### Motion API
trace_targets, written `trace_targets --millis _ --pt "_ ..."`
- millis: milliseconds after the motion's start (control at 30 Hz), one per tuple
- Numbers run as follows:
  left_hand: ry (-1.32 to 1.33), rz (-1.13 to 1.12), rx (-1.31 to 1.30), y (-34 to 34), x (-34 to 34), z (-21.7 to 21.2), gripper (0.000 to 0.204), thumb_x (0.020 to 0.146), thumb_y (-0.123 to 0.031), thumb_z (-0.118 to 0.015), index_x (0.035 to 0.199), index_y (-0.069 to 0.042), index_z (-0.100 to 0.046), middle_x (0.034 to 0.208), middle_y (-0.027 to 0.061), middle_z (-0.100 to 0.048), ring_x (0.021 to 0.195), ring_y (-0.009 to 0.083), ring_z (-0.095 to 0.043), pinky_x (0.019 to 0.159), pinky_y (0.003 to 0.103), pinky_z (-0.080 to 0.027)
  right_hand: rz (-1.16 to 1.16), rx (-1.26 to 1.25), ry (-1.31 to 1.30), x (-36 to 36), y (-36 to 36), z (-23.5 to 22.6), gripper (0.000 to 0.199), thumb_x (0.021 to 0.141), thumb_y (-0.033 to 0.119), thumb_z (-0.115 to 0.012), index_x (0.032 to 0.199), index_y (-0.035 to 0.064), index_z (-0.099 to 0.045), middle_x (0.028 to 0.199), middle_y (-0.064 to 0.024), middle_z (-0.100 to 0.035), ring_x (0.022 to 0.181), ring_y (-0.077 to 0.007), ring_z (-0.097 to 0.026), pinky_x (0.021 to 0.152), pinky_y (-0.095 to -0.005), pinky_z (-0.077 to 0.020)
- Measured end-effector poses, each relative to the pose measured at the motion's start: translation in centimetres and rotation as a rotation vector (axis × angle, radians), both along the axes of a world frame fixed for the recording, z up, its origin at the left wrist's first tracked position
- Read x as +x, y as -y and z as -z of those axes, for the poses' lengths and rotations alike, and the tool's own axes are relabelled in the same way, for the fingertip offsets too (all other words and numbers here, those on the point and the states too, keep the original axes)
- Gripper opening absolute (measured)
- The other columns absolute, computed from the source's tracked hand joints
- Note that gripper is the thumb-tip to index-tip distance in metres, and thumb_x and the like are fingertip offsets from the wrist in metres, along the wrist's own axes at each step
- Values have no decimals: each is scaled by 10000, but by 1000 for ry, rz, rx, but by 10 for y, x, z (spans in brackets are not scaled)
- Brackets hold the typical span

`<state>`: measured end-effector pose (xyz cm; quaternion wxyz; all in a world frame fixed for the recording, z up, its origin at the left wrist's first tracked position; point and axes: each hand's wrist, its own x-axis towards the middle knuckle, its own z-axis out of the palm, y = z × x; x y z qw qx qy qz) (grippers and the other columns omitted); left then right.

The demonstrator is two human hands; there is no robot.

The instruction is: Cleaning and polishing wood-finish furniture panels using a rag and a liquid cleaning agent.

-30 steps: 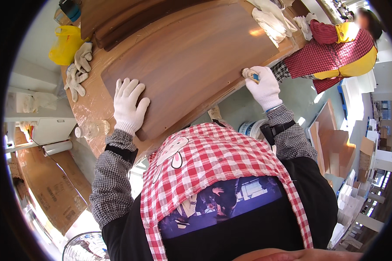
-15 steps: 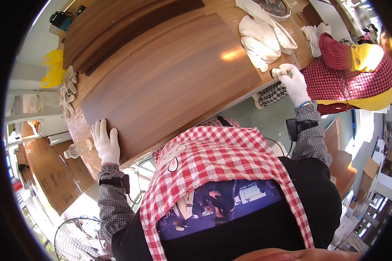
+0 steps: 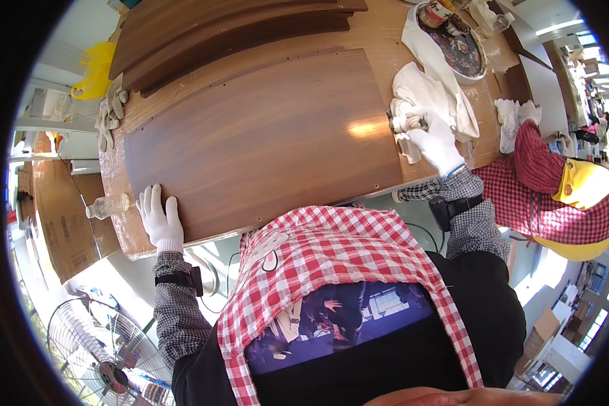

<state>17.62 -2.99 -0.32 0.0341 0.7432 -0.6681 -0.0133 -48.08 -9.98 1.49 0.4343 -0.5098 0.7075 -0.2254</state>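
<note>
A brown wood-grain panel (image 3: pixel 264 142) lies flat in front of me on the paper-covered table. My gloved left hand (image 3: pixel 160 215) rests at the panel's near left corner, fingers stretched out. A clear bottle (image 3: pixel 108 206) lies on its side just left of it. My gloved right hand (image 3: pixel 438 142) is closed around a small stained wad of cloth (image 3: pixel 406 123) at the panel's right edge. The fingertips are partly hidden by the wad. White cloths (image 3: pixel 426 91) lie crumpled right behind that hand.
More brown boards (image 3: pixel 243 44) are stacked along the far side. At the far right stands a round stained tray (image 3: pixel 461 51) with a can (image 3: pixel 435 13). A co-worker (image 3: pixel 521 183) in a checked garment is at my right. A fan (image 3: pixel 105 358) stands at lower left.
My right hand has moved left and slightly nearer the panel's right edge, carrying the cloth wad. The left hand stays on the near corner. The view has shifted, showing more of the tray.
</note>
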Motion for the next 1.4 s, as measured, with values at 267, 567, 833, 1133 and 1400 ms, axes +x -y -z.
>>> trace_targets --millis 267,567,833,1133,1400 --pt "-37 -1 47 -1 -10 -18 508 1008 -245 -683 1458 -11 -651 1578 226 -571 1544 453 -427 1346 550 -261 65 -80 -122 16 149 47 436 951 241 -740 1325 18 -723 1064 -102 -796 879 -160 -724 828 -299 -580" --pt "-63 -74 97 -21 6 -37 501 1018 -219 -671 1476 -18 -642 1603 229 -552 1575 461 -390 1337 552 -268 -348 92 -95 23 203 1 362 1034 185 -644 1318 -34 -688 1100 -101 -774 972 -153 -709 894 -308 -564" --pt "-97 -130 -16 -30 -3 -44 461 975 -213 -705 1387 -6 -690 1536 221 -604 1523 466 -451 1331 571 -282 -431 300 99 102 222 -6 338 1035 65 -588 1343 -71 -621 1036 -66 -706 1005 -144 -694 926 -289 -556" --pt "-134 -33 -173 -19 -9 -61 368 908 -214 -739 1209 -3 -733 1336 186 -689 1346 451 -570 1260 594 -361 -751 311 130 260 248 -17 258 950 4 -567 1201 -27 -620 897 -38 -597 868 -142 -599 641 -268 -406" --pt "-286 81 -278 -11 -2 -79 257 835 -202 -733 1037 -45 -710 1059 115 -677 1098 375 -626 1159 582 -442 -856 323 228 422 266 -25 64 928 9 -594 959 65 -594 957 -39 -675 955 -140 -691 696 -268 -492"
